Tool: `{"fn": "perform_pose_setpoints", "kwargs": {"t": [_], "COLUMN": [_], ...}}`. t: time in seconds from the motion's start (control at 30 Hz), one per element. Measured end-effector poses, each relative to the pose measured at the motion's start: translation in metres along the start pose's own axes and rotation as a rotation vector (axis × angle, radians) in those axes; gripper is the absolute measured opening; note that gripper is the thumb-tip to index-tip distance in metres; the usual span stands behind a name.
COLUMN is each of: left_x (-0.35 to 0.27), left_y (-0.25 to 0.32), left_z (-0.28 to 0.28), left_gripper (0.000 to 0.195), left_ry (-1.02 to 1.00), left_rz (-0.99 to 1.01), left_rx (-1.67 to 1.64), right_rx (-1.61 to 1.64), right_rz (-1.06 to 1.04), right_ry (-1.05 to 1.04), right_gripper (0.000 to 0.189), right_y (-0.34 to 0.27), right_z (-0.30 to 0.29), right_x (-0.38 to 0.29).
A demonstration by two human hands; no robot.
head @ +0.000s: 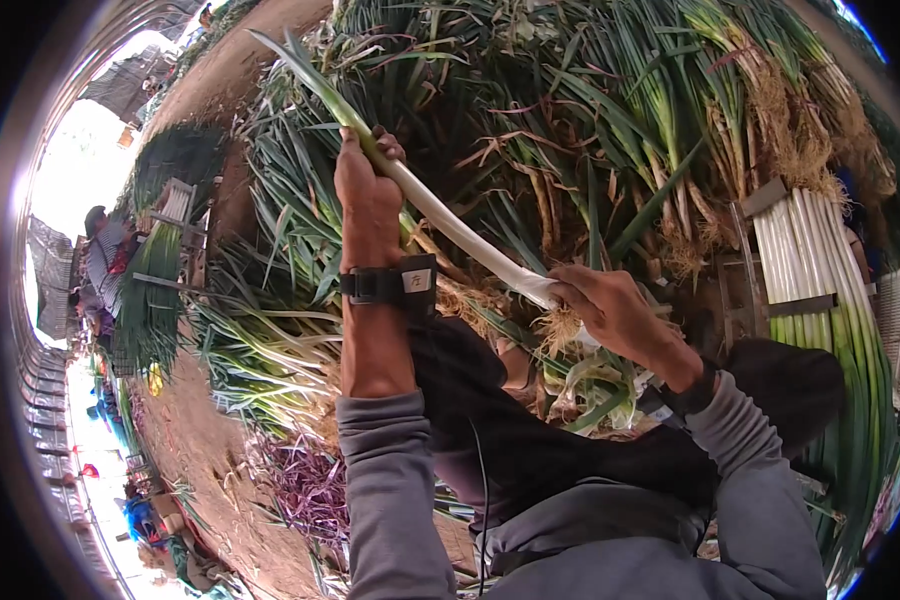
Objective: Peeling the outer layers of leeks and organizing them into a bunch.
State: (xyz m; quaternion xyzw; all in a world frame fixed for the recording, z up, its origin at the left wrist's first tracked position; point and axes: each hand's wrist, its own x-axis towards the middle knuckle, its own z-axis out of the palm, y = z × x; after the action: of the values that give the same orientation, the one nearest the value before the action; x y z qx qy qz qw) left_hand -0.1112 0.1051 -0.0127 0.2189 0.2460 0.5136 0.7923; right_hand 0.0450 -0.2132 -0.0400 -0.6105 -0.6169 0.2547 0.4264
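One long scallion (469, 229) with a white stalk and green top lies slantwise between my hands. My left hand (369, 172) is closed around its upper, greenish part. The fingers of my right hand (607, 307) pinch the white lower end, just above the roots (561, 330). Peeled skins and leaves (600, 390) lie below my right hand. A neat row of clean white scallions (802, 255) rests on a metal rack (802, 304) to the right.
Heaped unpeeled scallions (615, 90) spread ahead, with a looser pile (270, 352) at the left. Purplish peelings (307, 487) lie on the dirt floor (202, 442). A person (106, 255) is beside another loaded rack (176, 217) at the far left. A white plastic crate (898, 322) stands at right.
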Motion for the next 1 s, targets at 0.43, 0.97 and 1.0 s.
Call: {"fn": "perform_pose_setpoints", "kwargs": {"t": [0.43,0.97,1.0], "left_x": [-0.013,-0.013,-0.014], "left_y": [0.008,-0.001,-0.001], "left_z": [0.018,0.017,0.017], "left_gripper": [0.028,0.031,0.03], "left_ry": [-0.229,-0.144,-0.075], "left_rz": [0.261,0.212,0.214], "left_rx": [-0.11,-0.187,-0.171], "right_rx": [-0.136,0.449,0.332], "right_rz": [0.279,0.143,0.073], "right_ry": [0.161,0.223,0.27], "right_gripper": [0.017,0.113,0.114], "right_y": [0.053,0.045,0.041], "right_z": [-0.034,-0.008,-0.005], "right_x": [-0.097,-0.015,-0.003]}}
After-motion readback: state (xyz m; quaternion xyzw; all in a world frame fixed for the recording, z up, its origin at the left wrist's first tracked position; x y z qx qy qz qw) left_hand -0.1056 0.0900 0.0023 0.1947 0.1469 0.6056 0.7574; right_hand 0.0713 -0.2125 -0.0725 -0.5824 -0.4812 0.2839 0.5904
